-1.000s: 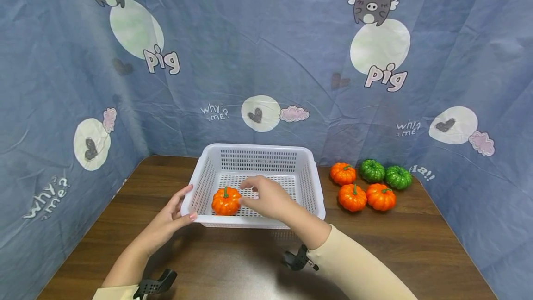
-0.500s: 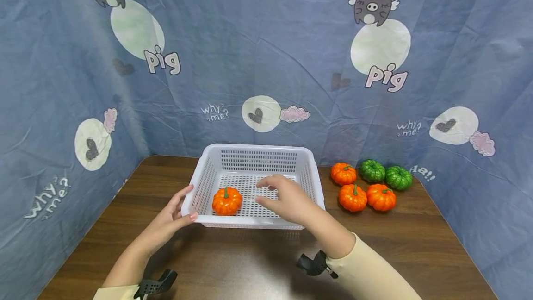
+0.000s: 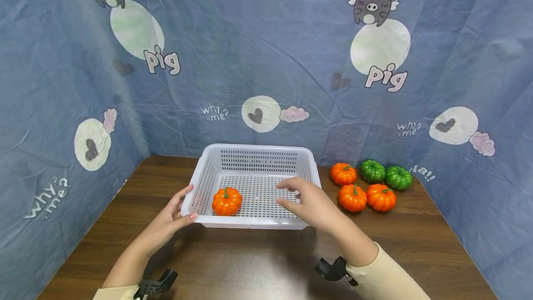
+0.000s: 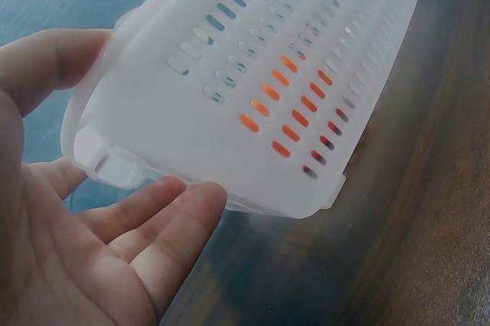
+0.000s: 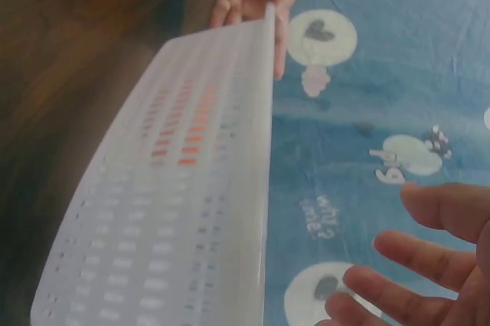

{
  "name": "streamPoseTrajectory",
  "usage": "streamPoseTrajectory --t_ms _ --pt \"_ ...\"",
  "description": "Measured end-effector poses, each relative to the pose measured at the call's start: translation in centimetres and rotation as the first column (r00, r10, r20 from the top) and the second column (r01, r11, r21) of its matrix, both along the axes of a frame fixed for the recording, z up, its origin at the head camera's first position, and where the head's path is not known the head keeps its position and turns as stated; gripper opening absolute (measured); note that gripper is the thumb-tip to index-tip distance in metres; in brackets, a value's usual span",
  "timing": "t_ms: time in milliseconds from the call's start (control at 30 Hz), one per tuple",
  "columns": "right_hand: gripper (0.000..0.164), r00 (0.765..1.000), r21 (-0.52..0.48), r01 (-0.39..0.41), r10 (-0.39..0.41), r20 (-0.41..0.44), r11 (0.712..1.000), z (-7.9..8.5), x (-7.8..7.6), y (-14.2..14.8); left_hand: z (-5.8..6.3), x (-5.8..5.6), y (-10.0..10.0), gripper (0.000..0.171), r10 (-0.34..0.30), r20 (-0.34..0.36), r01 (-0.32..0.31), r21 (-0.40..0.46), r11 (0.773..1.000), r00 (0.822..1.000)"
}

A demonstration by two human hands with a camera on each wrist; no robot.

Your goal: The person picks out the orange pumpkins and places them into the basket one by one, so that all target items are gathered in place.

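Observation:
A white slotted plastic basket (image 3: 250,221) stands on the wooden table with one small orange pumpkin (image 3: 226,202) in its front left corner. My left hand (image 3: 168,216) holds the basket's front left corner, thumb on the rim. In the left wrist view, fingers (image 4: 187,226) of that hand lie against the corner under the rim, and orange shows through the slots. Over the right part of the basket hovers my right hand (image 3: 310,203), fingers spread and relaxed, nothing in it. The right wrist view has its fingertips (image 5: 360,276) apart from the basket wall (image 5: 230,226).
Right of the basket, several small pumpkins sit in a cluster: orange pumpkins (image 3: 352,197) in front and at the left, green pumpkins (image 3: 398,177) behind. A blue printed cloth (image 3: 266,59) hangs behind the table (image 3: 233,263) and along both sides.
My right hand has moved right, away from the orange pumpkin in the basket and toward the basket's right side. The left hand and the basket have stayed in place.

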State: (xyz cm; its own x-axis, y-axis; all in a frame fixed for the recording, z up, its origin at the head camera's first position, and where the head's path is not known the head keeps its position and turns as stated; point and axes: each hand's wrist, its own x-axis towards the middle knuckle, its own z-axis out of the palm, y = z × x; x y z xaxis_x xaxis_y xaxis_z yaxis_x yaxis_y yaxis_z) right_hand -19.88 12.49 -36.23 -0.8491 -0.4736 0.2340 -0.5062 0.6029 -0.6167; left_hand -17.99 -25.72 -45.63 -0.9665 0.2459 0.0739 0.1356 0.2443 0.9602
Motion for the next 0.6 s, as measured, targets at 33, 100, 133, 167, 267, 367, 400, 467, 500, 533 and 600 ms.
streamPoseTrajectory --t_ms 33,100,133,167,267,367,400,467,500,533,600 --pt "0.032 1.000 -0.008 0.007 -0.007 0.002 1.000 0.0 0.0 0.3 0.0 0.0 0.0 0.082 0.001 0.001 -0.001 -0.002 1.000 1.000" --pt "0.033 1.000 -0.012 0.029 -0.029 -0.001 1.000 -0.1 0.0 0.9 0.0 0.0 0.0 0.082 0.002 0.002 -0.002 -0.004 1.000 1.000" --pt "0.032 0.999 -0.019 0.040 -0.040 0.000 0.999 -0.1 0.0 1.1 0.0 0.0 0.0 0.082 0.003 0.004 -0.003 -0.005 1.000 1.000" --pt "0.032 0.999 -0.022 0.050 -0.050 -0.003 0.998 -0.1 0.1 1.3 0.0 0.0 -0.1 0.082 0.003 0.006 -0.003 -0.005 1.000 1.000" --pt "0.032 0.998 -0.039 0.064 -0.064 -0.016 0.997 -0.4 0.0 2.0 0.0 0.0 -0.1 0.081 0.004 0.009 -0.004 -0.008 1.000 1.000" --pt "0.031 0.997 -0.054 0.073 -0.075 -0.034 0.996 -0.9 -0.2 2.7 -0.1 -0.1 -0.1 0.082 0.002 0.008 -0.002 -0.005 1.000 1.000" --pt "0.031 0.996 -0.061 0.081 -0.083 -0.034 0.995 -1.0 -0.2 3.0 -0.1 -0.1 -0.1 0.082 0.002 0.008 -0.002 -0.004 1.000 1.000" --pt "0.031 0.994 -0.077 0.101 -0.104 -0.028 0.992 -1.3 -0.2 3.5 -0.1 -0.1 -0.1 0.082 0.001 0.006 -0.001 -0.003 1.000 1.000" --pt "0.031 0.993 -0.085 0.114 -0.117 -0.027 0.990 -1.4 -0.2 3.8 -0.1 -0.1 -0.1 0.082 0.000 0.006 0.000 -0.002 1.000 1.000" --pt "0.030 0.991 -0.096 0.126 -0.129 -0.022 0.987 -1.5 -0.3 4.1 -0.1 -0.1 -0.1 0.082 0.000 0.006 0.000 -0.001 1.000 1.000" --pt "0.030 0.989 -0.114 0.148 -0.150 -0.011 0.982 -1.7 -0.3 4.7 -0.1 -0.1 -0.1 0.082 0.000 0.006 0.000 -0.001 1.000 1.000"
